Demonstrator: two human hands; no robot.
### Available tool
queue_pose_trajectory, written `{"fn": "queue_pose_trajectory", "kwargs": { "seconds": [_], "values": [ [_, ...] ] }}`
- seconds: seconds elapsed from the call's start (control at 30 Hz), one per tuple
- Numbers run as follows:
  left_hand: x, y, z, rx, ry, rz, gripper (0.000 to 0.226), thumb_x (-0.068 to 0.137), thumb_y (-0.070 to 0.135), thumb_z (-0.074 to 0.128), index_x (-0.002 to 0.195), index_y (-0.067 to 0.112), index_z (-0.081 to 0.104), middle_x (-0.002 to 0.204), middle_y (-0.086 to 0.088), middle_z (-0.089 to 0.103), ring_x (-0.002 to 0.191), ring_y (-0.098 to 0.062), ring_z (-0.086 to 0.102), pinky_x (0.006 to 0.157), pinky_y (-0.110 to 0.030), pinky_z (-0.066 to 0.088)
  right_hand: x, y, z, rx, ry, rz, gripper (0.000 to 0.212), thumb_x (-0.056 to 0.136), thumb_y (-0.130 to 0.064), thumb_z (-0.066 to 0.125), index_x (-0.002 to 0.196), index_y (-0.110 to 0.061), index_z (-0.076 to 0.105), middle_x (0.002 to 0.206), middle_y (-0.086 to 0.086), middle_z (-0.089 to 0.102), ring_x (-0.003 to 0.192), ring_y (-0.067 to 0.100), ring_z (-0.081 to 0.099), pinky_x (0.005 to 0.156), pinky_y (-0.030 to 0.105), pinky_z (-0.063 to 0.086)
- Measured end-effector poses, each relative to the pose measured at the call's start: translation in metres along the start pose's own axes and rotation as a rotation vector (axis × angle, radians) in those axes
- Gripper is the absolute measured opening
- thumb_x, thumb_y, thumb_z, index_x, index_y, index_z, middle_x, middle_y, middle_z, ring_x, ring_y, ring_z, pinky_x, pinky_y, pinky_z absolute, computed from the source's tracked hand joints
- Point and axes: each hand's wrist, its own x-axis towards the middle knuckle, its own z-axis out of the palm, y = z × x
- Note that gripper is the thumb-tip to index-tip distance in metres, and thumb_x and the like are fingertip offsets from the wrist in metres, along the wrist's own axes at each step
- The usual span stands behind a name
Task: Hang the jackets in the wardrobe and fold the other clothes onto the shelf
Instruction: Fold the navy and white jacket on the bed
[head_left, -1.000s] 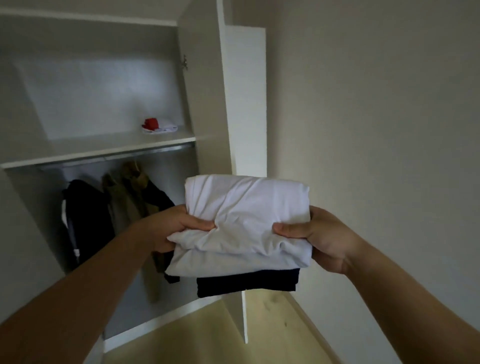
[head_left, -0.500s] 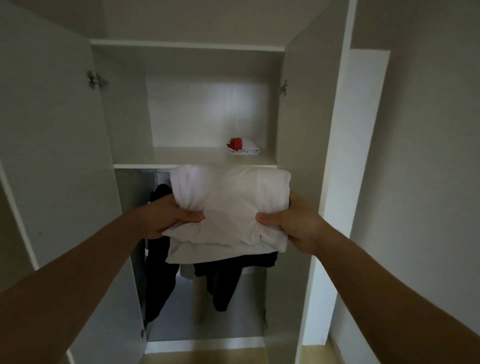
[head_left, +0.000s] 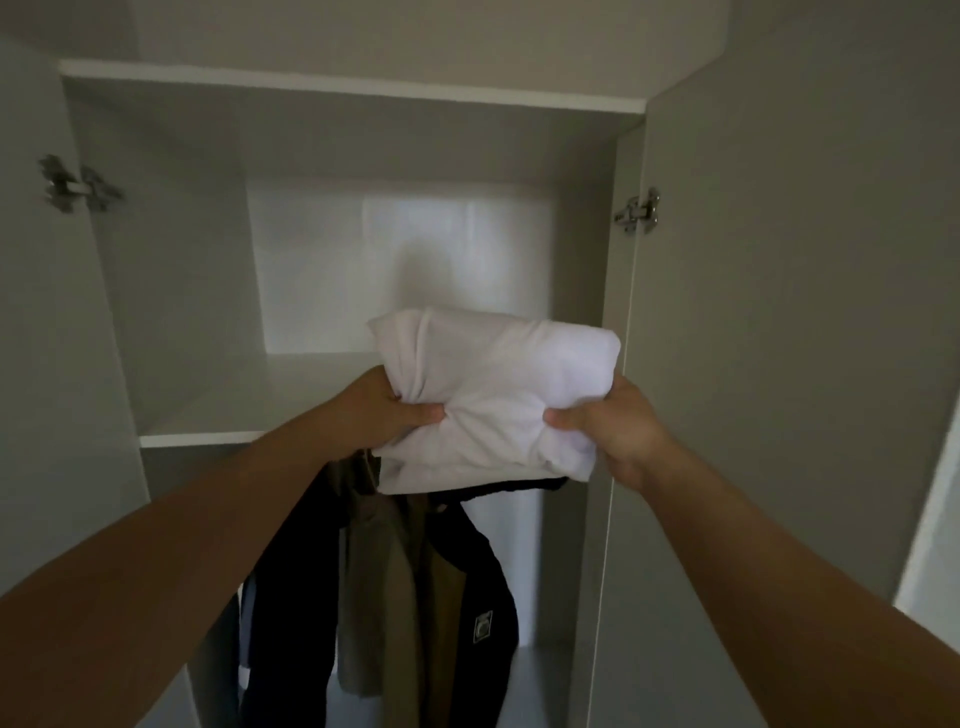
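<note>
The folded cloth (head_left: 498, 384) is plain white over a black garment (head_left: 519, 484), the wardrobe (head_left: 182, 286) pale grey with a white-edged shelf (head_left: 202, 439), and the olive-brown jacket (head_left: 379, 597) hangs left of a black jacket (head_left: 488, 675) bearing a small pale square badge (head_left: 483, 627).

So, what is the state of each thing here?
Folded white cloth garment: held up at the shelf.
Dark garment beneath it: mostly hidden.
Left hand: grips the white garment.
Right hand: grips the white garment.
Grey wardrobe doors: open.
Dark and olive jackets: hanging below the shelf.
</note>
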Motion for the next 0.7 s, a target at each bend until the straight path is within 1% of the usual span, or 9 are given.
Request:
{"fn": "queue_pose_trajectory", "kwargs": {
  "seconds": [0.07, 0.23, 0.33, 0.4, 0.5, 0.57, 0.6, 0.67, 0.7],
  "values": [
    [0.040, -0.012, -0.004, 0.059, 0.013, 0.063, 0.046, 0.089, 0.021, 0.076, 0.120, 0.043, 0.050, 0.114, 0.025, 0.057, 0.091, 0.024, 0.058, 0.075, 0.003, 0.043, 0.034, 0.002, 0.000, 0.011, 0.037, -0.005, 0.055, 0.069, 0.013, 0.082, 0.116, -0.012, 0.068, 0.111, 0.008, 0.075, 0.101, 0.028, 0.072, 0.082, 0.042, 0.061],
    [0.126, -0.039, -0.008, 0.123, 0.030, 0.200, 0.046, 0.083, 0.028, 0.077, 0.121, 0.042, 0.054, 0.118, 0.025, 0.059, 0.102, 0.018, 0.059, 0.086, -0.002, 0.044, 0.112, 0.012, -0.010, -0.020, 0.124, -0.075, 0.054, 0.070, 0.013, 0.082, 0.115, -0.013, 0.067, 0.105, 0.004, 0.074, 0.090, 0.016, 0.072, 0.066, 0.027, 0.060],
    [0.172, -0.053, -0.009, 0.174, 0.069, 0.240, 0.061, 0.079, 0.040, 0.074, 0.135, 0.021, 0.057, 0.127, 0.005, 0.064, 0.119, -0.007, 0.061, 0.107, -0.030, 0.047, 0.159, 0.022, -0.019, -0.044, 0.119, -0.111, 0.053, 0.073, 0.007, 0.083, 0.117, -0.016, 0.066, 0.104, 0.000, 0.074, 0.089, 0.012, 0.072, 0.066, 0.025, 0.058],
    [0.193, -0.058, -0.008, 0.213, 0.075, 0.284, 0.057, 0.083, 0.045, 0.071, 0.130, 0.016, 0.059, 0.125, -0.004, 0.065, 0.119, -0.021, 0.061, 0.110, -0.044, 0.046, 0.190, 0.029, -0.022, -0.073, 0.109, -0.116, 0.046, 0.076, 0.003, 0.080, 0.114, -0.020, 0.067, 0.100, -0.004, 0.073, 0.082, 0.007, 0.071, 0.060, 0.021, 0.054],
    [0.226, -0.081, -0.009, 0.405, 0.153, 0.381, 0.047, 0.088, 0.048, 0.068, 0.121, 0.015, 0.063, 0.123, -0.010, 0.064, 0.120, -0.027, 0.060, 0.108, -0.036, 0.045, 0.224, 0.047, -0.026, -0.148, 0.194, -0.040, 0.029, 0.084, -0.007, 0.074, 0.107, -0.023, 0.066, 0.095, -0.007, 0.071, 0.083, 0.009, 0.068, 0.058, 0.023, 0.048],
    [0.246, -0.101, -0.010, 0.592, 0.272, 0.440, 0.034, 0.088, 0.020, 0.075, 0.118, 0.007, 0.066, 0.123, -0.014, 0.066, 0.118, -0.030, 0.061, 0.103, -0.031, 0.046, 0.248, 0.054, -0.023, -0.095, 0.196, -0.009, 0.035, 0.079, -0.005, 0.073, 0.109, -0.020, 0.065, 0.100, 0.000, 0.072, 0.087, 0.014, 0.070, 0.067, 0.025, 0.055],
    [0.252, -0.105, -0.010, 0.569, 0.328, 0.489, 0.033, 0.085, 0.011, 0.076, 0.116, 0.012, 0.064, 0.122, -0.014, 0.066, 0.114, -0.027, 0.062, 0.099, -0.025, 0.047, 0.263, 0.056, -0.021, -0.104, 0.175, 0.044, 0.041, 0.074, -0.008, 0.072, 0.113, -0.019, 0.063, 0.102, 0.002, 0.069, 0.091, 0.015, 0.069, 0.077, 0.023, 0.054],
    [0.265, -0.107, -0.006, 0.557, 0.388, 0.804, 0.033, 0.087, 0.021, 0.069, 0.118, 0.017, 0.058, 0.117, -0.009, 0.067, 0.100, -0.020, 0.060, 0.091, -0.017, 0.045, 0.275, 0.053, -0.017, -0.354, 0.277, 0.227, 0.041, 0.076, -0.027, 0.064, 0.115, -0.023, 0.054, 0.097, 0.002, 0.059, 0.106, 0.020, 0.060, 0.092, 0.022, 0.037],
    [0.275, -0.109, -0.003, 0.625, 0.373, 0.969, 0.033, 0.089, 0.029, 0.062, 0.117, 0.014, 0.054, 0.110, -0.011, 0.069, 0.095, -0.022, 0.059, 0.087, -0.024, 0.044, 0.287, 0.058, -0.014, -0.671, 0.273, 0.281, 0.042, 0.081, -0.036, 0.060, 0.119, -0.023, 0.050, 0.101, 0.002, 0.057, 0.118, 0.023, 0.055, 0.097, 0.027, 0.032]
  ]
}}
